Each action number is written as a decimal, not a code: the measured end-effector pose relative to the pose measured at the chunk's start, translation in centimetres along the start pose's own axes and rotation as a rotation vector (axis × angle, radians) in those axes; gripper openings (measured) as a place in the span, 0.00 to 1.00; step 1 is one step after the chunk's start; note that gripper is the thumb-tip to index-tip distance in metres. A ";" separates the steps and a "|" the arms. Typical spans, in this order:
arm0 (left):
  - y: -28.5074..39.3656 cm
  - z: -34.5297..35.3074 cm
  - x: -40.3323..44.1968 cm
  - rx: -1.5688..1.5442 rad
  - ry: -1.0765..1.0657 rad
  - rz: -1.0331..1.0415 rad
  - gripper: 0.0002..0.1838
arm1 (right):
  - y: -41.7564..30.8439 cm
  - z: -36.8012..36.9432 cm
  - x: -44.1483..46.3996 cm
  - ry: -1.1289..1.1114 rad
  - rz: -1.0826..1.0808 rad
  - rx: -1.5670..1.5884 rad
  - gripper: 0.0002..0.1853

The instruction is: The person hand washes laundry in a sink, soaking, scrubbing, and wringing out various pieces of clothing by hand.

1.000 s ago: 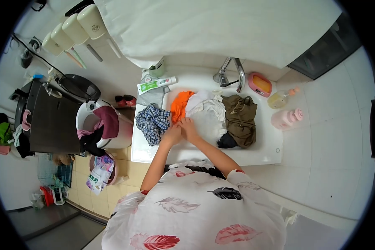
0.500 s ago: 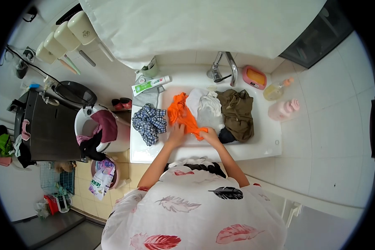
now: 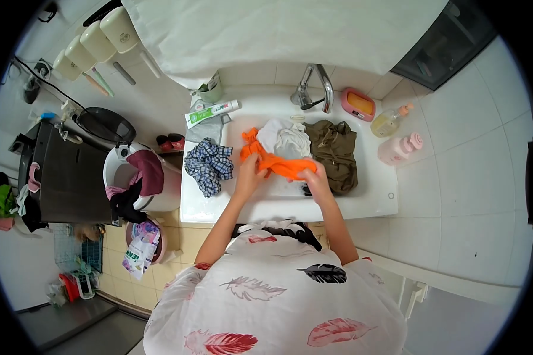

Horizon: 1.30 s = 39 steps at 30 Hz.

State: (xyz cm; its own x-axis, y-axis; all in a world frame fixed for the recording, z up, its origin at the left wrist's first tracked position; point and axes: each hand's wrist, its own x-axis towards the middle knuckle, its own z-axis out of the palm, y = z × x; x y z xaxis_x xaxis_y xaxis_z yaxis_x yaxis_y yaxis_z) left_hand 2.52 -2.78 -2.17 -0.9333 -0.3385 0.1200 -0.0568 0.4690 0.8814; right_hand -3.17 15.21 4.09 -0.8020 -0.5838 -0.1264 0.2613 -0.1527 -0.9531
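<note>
An orange cloth is stretched sideways between my hands over the white sink. My left hand is closed on its left part, and my right hand grips its right end. Behind the orange cloth lie white clothes. A brown-green garment rests to the right of them, with a dark piece partly hidden near my right hand. Blue checked cloth sits on the sink's left side, near my left hand.
A toothpaste tube lies on a grey cloth behind the checked one. The faucet, a pink soap box and two pump bottles stand along the back and right. A white bin with clothes over its rim is at left.
Both hands have taken hold of the orange cloth and spread it toward the right, partly over the white clothes. My right hand has moved right, away from my left. The view has shifted slightly.
</note>
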 end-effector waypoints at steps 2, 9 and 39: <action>1.5 -0.2 0.2 -0.004 0.066 0.085 0.12 | -1.1 -0.1 0.0 0.003 -0.062 0.061 0.08; 6.1 -3.2 1.5 -0.051 0.229 0.226 0.10 | -6.4 -0.5 -0.6 0.033 -0.277 0.064 0.04; -4.9 2.4 1.9 0.293 -0.443 0.011 0.28 | 10.6 -4.4 5.3 0.127 -0.154 -1.056 0.21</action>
State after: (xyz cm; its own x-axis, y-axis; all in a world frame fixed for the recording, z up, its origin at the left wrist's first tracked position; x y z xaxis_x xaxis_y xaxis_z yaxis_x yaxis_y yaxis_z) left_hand 0.16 -3.74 -7.39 -0.9912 0.0152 -0.1318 -0.0836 0.7005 0.7087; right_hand -7.02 14.04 -7.90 -0.8523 -0.5210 0.0458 -0.3951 0.5841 -0.7090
